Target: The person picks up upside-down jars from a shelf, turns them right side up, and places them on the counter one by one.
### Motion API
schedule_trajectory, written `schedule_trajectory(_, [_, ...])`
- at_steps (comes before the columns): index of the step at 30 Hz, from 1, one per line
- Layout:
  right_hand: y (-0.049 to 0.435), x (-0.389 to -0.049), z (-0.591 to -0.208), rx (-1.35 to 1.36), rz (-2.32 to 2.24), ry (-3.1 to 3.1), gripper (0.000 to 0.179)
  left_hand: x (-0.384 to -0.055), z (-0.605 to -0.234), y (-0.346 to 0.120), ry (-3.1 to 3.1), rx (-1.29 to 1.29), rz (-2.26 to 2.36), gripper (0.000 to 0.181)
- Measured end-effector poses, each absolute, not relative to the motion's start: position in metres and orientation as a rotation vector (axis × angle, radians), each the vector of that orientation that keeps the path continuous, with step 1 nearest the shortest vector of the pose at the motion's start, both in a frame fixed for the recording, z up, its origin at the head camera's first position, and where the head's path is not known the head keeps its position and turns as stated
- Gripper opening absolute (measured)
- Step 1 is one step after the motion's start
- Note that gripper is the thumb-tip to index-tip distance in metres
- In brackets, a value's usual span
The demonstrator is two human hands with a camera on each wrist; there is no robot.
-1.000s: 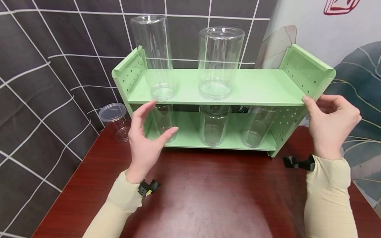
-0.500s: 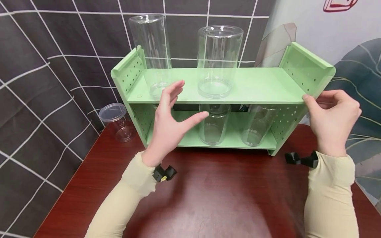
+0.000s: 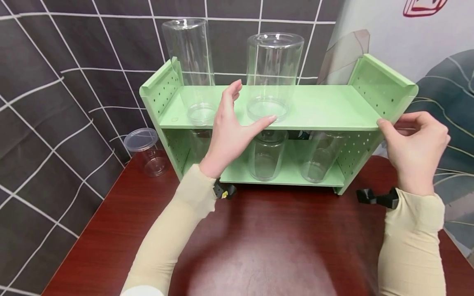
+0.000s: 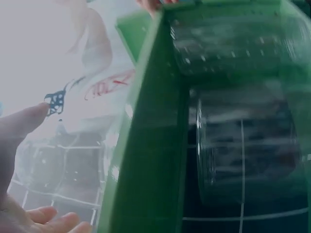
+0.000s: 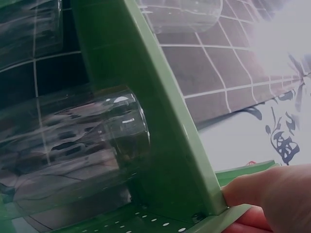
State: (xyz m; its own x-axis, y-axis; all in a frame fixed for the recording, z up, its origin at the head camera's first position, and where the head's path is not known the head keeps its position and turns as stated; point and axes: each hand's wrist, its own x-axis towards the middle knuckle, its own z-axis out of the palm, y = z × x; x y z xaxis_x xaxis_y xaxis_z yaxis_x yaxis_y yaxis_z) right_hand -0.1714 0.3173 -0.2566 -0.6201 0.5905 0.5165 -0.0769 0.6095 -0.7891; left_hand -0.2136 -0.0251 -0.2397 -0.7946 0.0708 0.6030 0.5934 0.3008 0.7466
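A green two-tier shelf rack (image 3: 326,107) stands on the table. My right hand (image 3: 416,144) pinches its right side near the upper board's front corner; the right wrist view shows the thumb (image 5: 252,189) on that edge. My left hand (image 3: 235,127) is in front of the upper board, thumb and fingers spread, holding nothing. Nearest to it on that board is a wide clear plastic jar (image 3: 275,61), upside down or lidless I cannot tell. A taller clear jar (image 3: 190,53) stands left of it. In the left wrist view, my left hand's thumb (image 4: 29,119) is apart from the rack.
The lower board bears a clear jar in the middle (image 3: 264,160), one at the right (image 3: 318,160), and one at the left (image 3: 200,142), partly hidden by my left hand. A lidded clear tub (image 3: 142,142) stands left of the rack. A dark tiled wall (image 3: 122,45) is behind.
My left hand has moved right and upward, from before the left jars toward the wide jar on the upper board. My right hand stays at the rack's side.
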Motion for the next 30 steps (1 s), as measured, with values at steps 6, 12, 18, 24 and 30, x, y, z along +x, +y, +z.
schedule_trajectory(6, [0.317, -0.172, -0.256, -0.385, 1.033, -2.033, 0.015, -0.227, -0.230, -0.016, -2.261, -0.490, -1.476, 0.109])
schedule_trajectory(12, [0.317, -0.172, -0.257, -0.404, 1.012, -2.037, 0.015, -0.235, -0.220, -0.006, -2.449, -0.391, -1.439, 0.117])
schedule_trajectory(18, [0.317, -0.172, -0.256, -0.398, 0.994, -2.044, 0.013, -0.237, -0.217, 0.000, -2.500, -0.366, -1.338, 0.113])
schedule_trajectory(24, [0.315, -0.172, -0.257, -0.409, 0.983, -2.038, 0.014, -0.237, -0.216, 0.001, -2.505, -0.393, -1.283, 0.115])
schedule_trajectory(30, [0.314, -0.173, -0.259, -0.421, 0.979, -2.026, 0.012, -0.234, -0.220, 0.000, -2.447, -0.435, -1.297, 0.112])
